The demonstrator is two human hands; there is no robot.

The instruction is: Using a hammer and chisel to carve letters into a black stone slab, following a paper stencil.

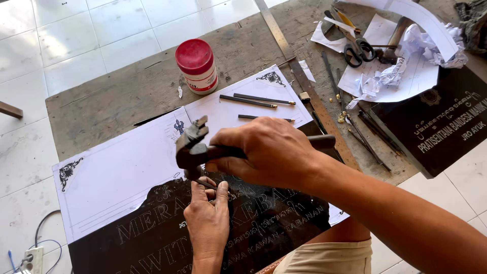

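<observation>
Two hands meet over the black slab (264, 223): right hand (269, 149) grips hammer (195, 147), left hand (208, 220) pinches chisel (205, 185).

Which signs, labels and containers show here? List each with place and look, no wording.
Black stone plaque: under both hands, rectangular, pale engraved lettering, partly covered by white paper.
Second black plaque: right edge of the board, dark slab, pale lettering and an emblem.
Jar: upper middle, cylindrical, red lid, white and red label.

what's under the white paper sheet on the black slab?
The white paper sheet covers the upper part of the black stone slab. Where it is cut away, carved letters show. Whatever is carved beneath the remaining paper is hidden. The hands cover more.
</observation>
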